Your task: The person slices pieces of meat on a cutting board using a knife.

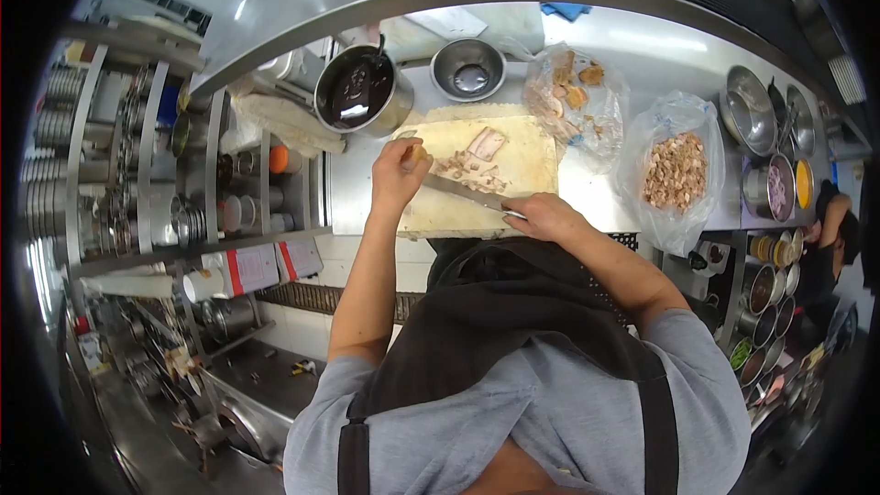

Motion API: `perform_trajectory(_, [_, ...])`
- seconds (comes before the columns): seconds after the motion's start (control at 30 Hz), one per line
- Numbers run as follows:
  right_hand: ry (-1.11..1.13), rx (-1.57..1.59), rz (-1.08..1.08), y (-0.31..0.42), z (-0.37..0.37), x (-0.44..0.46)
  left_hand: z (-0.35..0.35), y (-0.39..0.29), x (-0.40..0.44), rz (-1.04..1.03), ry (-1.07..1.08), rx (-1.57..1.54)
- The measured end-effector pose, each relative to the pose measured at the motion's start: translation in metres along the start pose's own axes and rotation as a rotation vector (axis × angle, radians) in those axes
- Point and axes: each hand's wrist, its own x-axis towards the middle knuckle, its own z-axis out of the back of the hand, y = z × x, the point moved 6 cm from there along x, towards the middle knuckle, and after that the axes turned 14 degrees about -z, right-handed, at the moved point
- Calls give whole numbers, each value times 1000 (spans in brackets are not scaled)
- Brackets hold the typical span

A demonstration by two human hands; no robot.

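My right hand (543,217) is closed round the handle of a kitchen knife (466,192), whose blade lies low across the yellowed cutting board (440,220) and points left. Just beyond the blade are chopped bits of cooked meat (467,168) and a larger, pale-edged slab of meat (486,143). At the board's left side, my left hand (400,172) is closed with its fingertips together on a small yellowish piece (419,154), too small to identify. It is near the tip of the blade.
Behind the board stand a deep pot of dark liquid (356,92) and a steel bowl (468,71). To the right are a plastic bag of larger pieces (573,101) and a bag of chopped meat (675,172). A person (834,220) is at far right.
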Motion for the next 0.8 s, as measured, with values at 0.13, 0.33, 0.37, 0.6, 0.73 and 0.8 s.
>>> perform_trajectory(0.13, [-22, 14, 25, -2, 8, 7, 16, 17, -50, 75, -73, 149])
perform_trajectory(0.33, [26, 107, -106, 13, 26, -4, -4, 41, -81, 153, -203, 84])
perform_trajectory(0.37, [31, 142, -147, 15, 27, -3, -14, 43, -83, 247, -137, -22])
perform_trajectory(0.6, [-8, 93, -61, 20, -12, 9, -16, 40, -102, -35, -50, 166])
perform_trajectory(0.73, [2, 166, 0, 20, -14, 7, -8, 41, -110, 42, -147, 174])
perform_trajectory(0.8, [126, 263, -118, 19, -14, 7, -17, 47, -108, 56, -47, 86])
